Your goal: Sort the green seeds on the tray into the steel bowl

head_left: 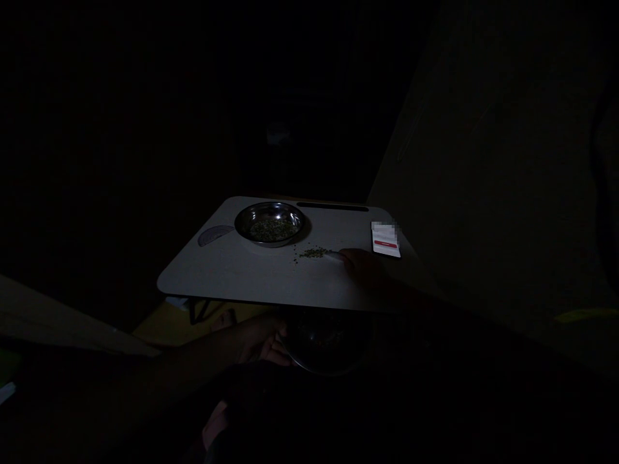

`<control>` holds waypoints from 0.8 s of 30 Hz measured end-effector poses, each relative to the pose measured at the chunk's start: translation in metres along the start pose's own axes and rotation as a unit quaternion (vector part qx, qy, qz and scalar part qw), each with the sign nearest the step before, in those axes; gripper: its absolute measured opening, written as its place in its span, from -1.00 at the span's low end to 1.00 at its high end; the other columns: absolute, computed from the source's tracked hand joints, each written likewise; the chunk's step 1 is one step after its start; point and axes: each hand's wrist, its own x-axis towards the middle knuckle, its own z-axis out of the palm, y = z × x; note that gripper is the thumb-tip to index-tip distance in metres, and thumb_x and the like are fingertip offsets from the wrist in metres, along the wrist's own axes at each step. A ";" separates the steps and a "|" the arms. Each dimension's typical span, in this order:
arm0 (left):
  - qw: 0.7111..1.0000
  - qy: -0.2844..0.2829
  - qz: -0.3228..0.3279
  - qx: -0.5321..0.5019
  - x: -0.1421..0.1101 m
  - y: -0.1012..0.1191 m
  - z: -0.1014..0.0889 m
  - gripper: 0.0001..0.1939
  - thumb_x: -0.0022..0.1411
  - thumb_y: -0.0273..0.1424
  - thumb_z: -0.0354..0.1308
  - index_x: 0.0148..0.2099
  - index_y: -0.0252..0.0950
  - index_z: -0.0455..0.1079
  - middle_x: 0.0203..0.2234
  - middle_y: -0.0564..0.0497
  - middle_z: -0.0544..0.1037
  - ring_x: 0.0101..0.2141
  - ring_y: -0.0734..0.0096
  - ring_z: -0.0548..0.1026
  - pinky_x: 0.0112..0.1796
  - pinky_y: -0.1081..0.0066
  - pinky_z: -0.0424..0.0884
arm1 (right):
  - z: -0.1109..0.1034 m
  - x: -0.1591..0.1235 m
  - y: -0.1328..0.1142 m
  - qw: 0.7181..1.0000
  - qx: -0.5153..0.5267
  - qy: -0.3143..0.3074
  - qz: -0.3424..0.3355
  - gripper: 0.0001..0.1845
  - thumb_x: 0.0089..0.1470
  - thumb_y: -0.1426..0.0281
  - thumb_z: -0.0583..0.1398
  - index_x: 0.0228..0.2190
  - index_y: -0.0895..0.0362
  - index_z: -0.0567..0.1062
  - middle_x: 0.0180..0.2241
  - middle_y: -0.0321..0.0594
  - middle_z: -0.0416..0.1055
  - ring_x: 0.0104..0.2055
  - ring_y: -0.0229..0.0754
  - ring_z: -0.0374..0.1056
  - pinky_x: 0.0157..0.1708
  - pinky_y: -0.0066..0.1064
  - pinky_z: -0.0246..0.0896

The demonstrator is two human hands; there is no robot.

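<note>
In dim light, my left hand [271, 341] grips the rim of a dark metal bowl [314, 364] just below the table's front edge. The bowl's inside is mostly in shadow. Over the table, my right hand [355, 263] is closed on a small pale flat piece [334, 256], whose kind I cannot make out. The tip of that piece touches the right end of a loose pile of small greenish grains [314, 252] on the tabletop. Behind and left of the pile stands a shiny steel bowl [246, 237] with more greenish grains [273, 229] in it.
The pale folding table [227, 277] has rounded corners and a dark slot [333, 207] along its far edge. A clear half-round protractor [214, 234] lies left of the steel bowl. A phone [385, 243] with its screen lit lies at the right. The surroundings are very dark.
</note>
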 end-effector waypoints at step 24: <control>1.000 0.000 -0.003 -0.011 -0.004 0.003 0.003 -0.87 -0.23 -0.49 -0.11 -0.52 -0.36 0.22 -0.67 0.00 0.42 -0.55 0.44 0.41 -0.39 0.41 0.27 | -0.005 0.001 -0.007 1.000 -0.003 -0.008 -0.003 -0.68 -0.06 0.40 -0.13 -0.24 0.14 0.27 -0.27 -0.21 0.29 -0.26 -0.22 0.18 -0.33 -0.42 0.04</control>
